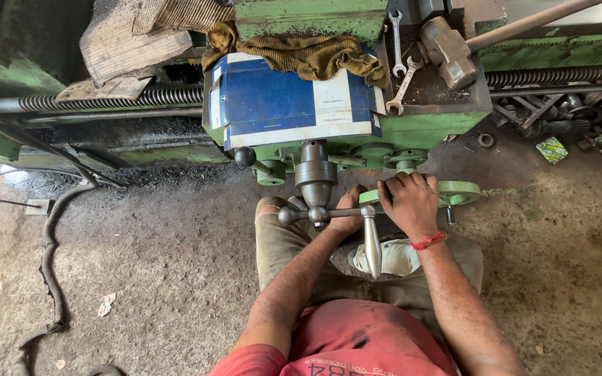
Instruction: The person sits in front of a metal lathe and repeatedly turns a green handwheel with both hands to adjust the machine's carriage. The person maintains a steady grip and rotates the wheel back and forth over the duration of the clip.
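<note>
I look down on a green lathe carriage [426, 129] with a blue and white box [287, 101] lying on top. My right hand [409, 202] grips the rim of a green handwheel [461, 191] at the carriage front. My left hand [348, 209] reaches under a steel crank handle [315, 214] with ball ends and a tapered grip [372, 244]; its fingers are partly hidden behind the crank. A red thread band circles my right wrist.
A brown cloth [301, 52] lies across the machine. Two spanners [402, 66] and a hammer [454, 49] rest on the carriage tray. The lead screw [106, 99] runs left and right. A cable [50, 264] snakes over the dirt floor at left.
</note>
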Tool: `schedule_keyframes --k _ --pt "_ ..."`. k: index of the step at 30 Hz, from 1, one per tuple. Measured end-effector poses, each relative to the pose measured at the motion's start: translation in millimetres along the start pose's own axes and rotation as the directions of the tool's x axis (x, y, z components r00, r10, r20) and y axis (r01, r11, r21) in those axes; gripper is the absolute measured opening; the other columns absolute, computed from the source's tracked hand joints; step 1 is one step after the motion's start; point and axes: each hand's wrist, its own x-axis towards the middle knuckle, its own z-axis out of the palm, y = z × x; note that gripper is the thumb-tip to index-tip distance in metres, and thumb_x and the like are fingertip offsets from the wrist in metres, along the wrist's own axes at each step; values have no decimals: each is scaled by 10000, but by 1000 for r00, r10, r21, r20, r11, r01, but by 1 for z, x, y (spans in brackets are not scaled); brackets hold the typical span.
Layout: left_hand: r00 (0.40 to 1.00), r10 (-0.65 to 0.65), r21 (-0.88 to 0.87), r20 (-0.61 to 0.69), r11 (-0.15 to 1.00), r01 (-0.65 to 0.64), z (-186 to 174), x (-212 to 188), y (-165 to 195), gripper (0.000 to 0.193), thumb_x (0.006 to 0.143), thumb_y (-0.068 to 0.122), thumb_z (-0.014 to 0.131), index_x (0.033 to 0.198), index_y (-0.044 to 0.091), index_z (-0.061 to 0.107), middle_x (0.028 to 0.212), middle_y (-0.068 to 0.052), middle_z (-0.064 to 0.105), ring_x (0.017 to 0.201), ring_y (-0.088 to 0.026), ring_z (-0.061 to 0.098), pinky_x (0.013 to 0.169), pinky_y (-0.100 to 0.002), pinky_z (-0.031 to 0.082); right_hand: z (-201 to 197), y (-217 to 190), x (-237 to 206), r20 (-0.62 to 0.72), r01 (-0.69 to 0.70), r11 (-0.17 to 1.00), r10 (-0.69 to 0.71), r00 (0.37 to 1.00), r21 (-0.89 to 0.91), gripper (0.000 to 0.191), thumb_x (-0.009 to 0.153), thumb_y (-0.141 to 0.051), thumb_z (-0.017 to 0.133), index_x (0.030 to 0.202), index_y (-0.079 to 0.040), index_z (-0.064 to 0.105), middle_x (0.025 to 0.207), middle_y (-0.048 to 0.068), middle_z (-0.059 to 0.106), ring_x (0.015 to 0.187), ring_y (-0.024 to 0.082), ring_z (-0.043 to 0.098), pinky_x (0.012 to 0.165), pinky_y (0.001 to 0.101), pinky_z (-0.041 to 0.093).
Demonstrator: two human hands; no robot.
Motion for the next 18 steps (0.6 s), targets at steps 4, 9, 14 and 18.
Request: schedule_keyframes --k 4,9,14,18 --pt "1000 -1 10 -2 1000 1 0 1 -3 348 838 142 711 1127 11 568 1081 -240 673 991 -441 677 850 -480 560 3 -1 0 10 -1 1000 1 1000 9 253 936 -324 726 766 -138 703 829 -9 685 845 202 633 832 407 398" --pt "995 -89 45 48 995 87 -4 1 -6 379 808 166 725 1111 5 566 1084 -254 667 1011 -456 665 864 -492 548 10 -3 -1 68 -10 999 13 998 -32 278 958 -352 713 781 -138 723 828 -11 701 818 177 625 842 401 387" --pt "998 9 87 70 996 -15 -7 7 1 416 789 178 714 1153 24 582 1117 -259 666 1050 -474 643 894 -513 525 15 -6 -2 75 -18 999 21 997 -40 283 960 -357 706 782 -138 725 840 -6 716 820 184 631 849 408 387" --pt "989 68 139 133 987 -86 -4 18 10 426 770 216 729 1113 21 567 1097 -259 668 1019 -482 626 851 -543 510 16 -7 -1 49 -20 1000 20 999 -17 264 945 -347 706 789 -134 725 855 8 720 832 201 636 842 413 395"
